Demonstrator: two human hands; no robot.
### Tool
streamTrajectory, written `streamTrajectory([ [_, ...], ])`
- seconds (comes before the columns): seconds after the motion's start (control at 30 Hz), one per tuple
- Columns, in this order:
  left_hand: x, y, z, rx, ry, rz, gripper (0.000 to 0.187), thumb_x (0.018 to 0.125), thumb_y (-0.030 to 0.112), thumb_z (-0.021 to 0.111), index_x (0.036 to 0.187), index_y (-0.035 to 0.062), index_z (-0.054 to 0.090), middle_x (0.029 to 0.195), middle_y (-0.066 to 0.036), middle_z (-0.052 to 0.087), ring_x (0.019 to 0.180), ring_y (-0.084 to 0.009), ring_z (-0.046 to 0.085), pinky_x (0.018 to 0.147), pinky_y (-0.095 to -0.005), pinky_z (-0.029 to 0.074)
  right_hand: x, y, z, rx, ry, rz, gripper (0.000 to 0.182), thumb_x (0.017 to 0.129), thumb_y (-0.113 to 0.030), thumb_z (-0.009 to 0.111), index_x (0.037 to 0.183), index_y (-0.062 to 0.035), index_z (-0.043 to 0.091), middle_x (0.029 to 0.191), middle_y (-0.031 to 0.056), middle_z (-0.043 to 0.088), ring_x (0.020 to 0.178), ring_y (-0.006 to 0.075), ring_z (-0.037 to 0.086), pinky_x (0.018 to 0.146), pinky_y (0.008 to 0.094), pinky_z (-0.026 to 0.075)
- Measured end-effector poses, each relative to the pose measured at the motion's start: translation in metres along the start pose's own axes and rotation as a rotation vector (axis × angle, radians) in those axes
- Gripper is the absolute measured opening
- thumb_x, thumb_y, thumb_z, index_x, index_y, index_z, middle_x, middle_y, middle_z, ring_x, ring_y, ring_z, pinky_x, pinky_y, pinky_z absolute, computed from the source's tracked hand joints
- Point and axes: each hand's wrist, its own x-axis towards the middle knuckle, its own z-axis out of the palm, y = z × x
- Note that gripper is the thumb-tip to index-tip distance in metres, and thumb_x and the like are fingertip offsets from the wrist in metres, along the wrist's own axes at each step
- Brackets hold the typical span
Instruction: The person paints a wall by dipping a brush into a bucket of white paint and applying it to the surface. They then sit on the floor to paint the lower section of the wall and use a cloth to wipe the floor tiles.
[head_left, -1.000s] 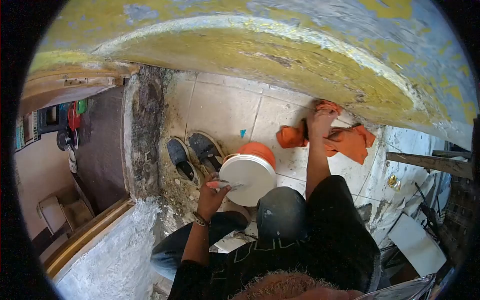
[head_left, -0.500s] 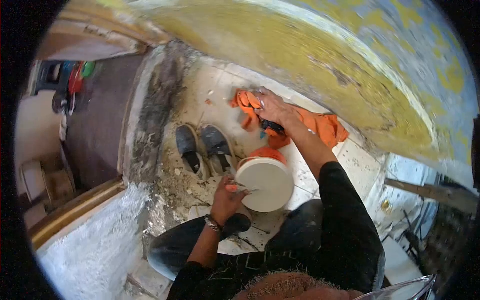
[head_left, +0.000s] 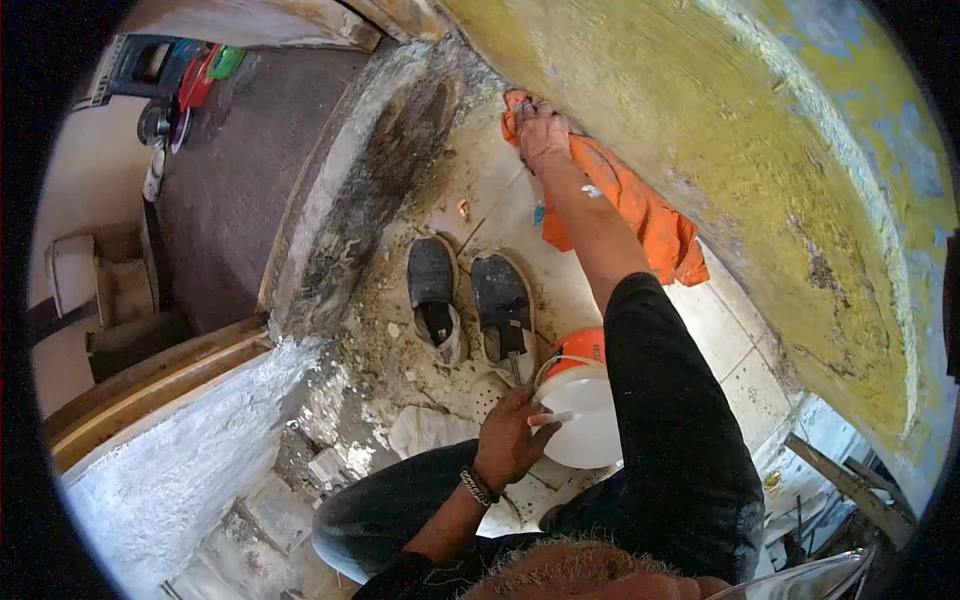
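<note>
My right hand (head_left: pixel 545 135) is at the far end of a crumpled orange cloth (head_left: pixel 640 215), its fingers closed on it. The cloth lies on the tiled floor along the foot of the yellow wall. Beside my knee, my left hand (head_left: pixel 515 432) pinches a small whitish thing; its kind is hard to make out. That hand is at the edge of an orange bucket (head_left: pixel 580 345) with a white top (head_left: pixel 582 425), partly covered by my right sleeve. A bracelet circles my left wrist.
Two dark slip-on shoes (head_left: pixel 433 290) stand on the dusty tiles left of the bucket. Past them runs a rough grey sill (head_left: pixel 345 190). The peeling yellow wall (head_left: pixel 700 130) curves along the right. A wooden plank (head_left: pixel 850 490) leans at lower right, and crumbs of rubble litter the floor.
My right hand has moved forward to the wall's foot, and the cloth's near end has spread out towards the corner. My left hand stays by the bucket. The view has shifted.
</note>
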Motion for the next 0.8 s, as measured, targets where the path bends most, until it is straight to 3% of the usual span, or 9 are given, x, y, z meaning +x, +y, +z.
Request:
streamTrajectory([
  [0.2,-0.001,0.018,-0.004,-0.013,0.076,-0.072,0.030,0.078,0.021,0.071,0.103,0.0041,0.065,0.107,-0.016,0.060,0.096,-0.0338,0.060,0.081,-0.0429,0.050,-0.035,0.034,-0.036,0.251,-0.303,-0.013,0.052,0.092,-0.024,0.046,0.140,-0.0031,0.040,0.137,0.0118,0.051,0.118,0.0336,0.054,0.088,0.0386,0.052],
  [0.37,-0.004,0.012,0.004,-0.008,0.047,-0.155,0.054,0.077,0.030,0.076,0.116,-0.0019,0.057,0.115,-0.022,0.060,0.104,-0.0360,0.060,0.089,-0.0415,0.050,-0.140,0.093,-0.015,0.236,-0.160,0.053,0.055,0.090,-0.021,0.047,0.142,-0.0056,0.038,0.130,0.0122,0.057,0.108,0.0344,0.060,0.084,0.0412,0.055],
  [0.4,-0.005,0.014,0.004,-0.061,0.000,-0.266,0.057,0.076,0.029,0.076,0.119,-0.0018,0.054,0.114,-0.022,0.060,0.105,-0.0349,0.060,0.088,-0.0412,0.049,-0.166,0.111,-0.015,0.221,-0.158,0.051,0.054,0.090,-0.021,0.047,0.142,-0.0053,0.038,0.130,0.0124,0.057,0.107,0.0347,0.060,0.085,0.0417,0.055],
  [0.53,-0.008,-0.016,0.027,0.069,0.107,-0.056,0.058,0.076,0.028,0.077,0.121,0.0021,0.052,0.110,-0.018,0.063,0.098,-0.0343,0.063,0.084,-0.0406,0.051,-0.279,0.174,-0.027,0.246,-0.332,0.181,0.068,0.084,-0.022,0.057,0.145,-0.0101,0.031,0.139,0.0120,0.049,0.112,0.0335,0.058,0.085,0.0433,0.055],
  [0.6,-0.010,-0.015,0.025,0.061,0.090,-0.095,0.055,0.077,0.029,0.076,0.119,0.0027,0.053,0.108,-0.017,0.064,0.097,-0.0341,0.064,0.084,-0.0404,0.051,-0.346,0.208,-0.027,0.186,-0.442,0.166,0.065,0.090,-0.026,0.051,0.148,-0.0151,0.025,0.142,0.0106,0.045,0.125,0.0351,0.049,0.086,0.0475,0.053],
  [0.67,-0.005,-0.001,0.017,0.013,0.023,-0.150,0.059,0.075,0.029,0.076,0.119,-0.0034,0.053,0.109,-0.022,0.063,0.098,-0.0357,0.063,0.082,-0.0412,0.051,-0.431,0.241,0.008,0.215,-0.301,0.424,0.057,0.089,-0.026,0.052,0.143,-0.0187,0.035,0.135,0.0103,0.052,0.120,0.0311,0.054,0.087,0.0461,0.052],
  [0.73,-0.003,-0.002,0.019,0.005,0.033,-0.167,0.055,0.076,0.029,0.077,0.117,0.0005,0.053,0.105,-0.019,0.065,0.097,-0.0322,0.064,0.081,-0.0398,0.051,-0.508,0.283,0.028,0.343,-0.549,0.857,0.047,0.090,-0.026,0.051,0.137,-0.0187,0.044,0.125,0.0100,0.060,0.115,0.0282,0.058,0.090,0.0433,0.050],
  [0.77,-0.003,-0.003,0.019,0.000,0.043,-0.180,0.053,0.076,0.029,0.077,0.116,0.0025,0.053,0.103,-0.017,0.066,0.096,-0.0304,0.065,0.081,-0.0391,0.051,-0.552,0.295,0.014,0.484,-0.218,0.803,0.039,0.092,-0.026,0.048,0.130,-0.0182,0.050,0.119,0.0107,0.064,0.111,0.0270,0.060,0.090,0.0410,0.049],
  [0.8,-0.004,-0.001,0.016,-0.019,0.043,-0.179,0.052,0.076,0.028,0.077,0.115,0.0021,0.054,0.102,-0.017,0.066,0.094,-0.0312,0.065,0.080,-0.0393,0.051,-0.590,0.309,0.011,0.319,-0.359,0.938,0.037,0.090,-0.026,0.050,0.126,-0.0150,0.051,0.118,0.0176,0.062,0.106,0.0326,0.062,0.085,0.0463,0.051],
])
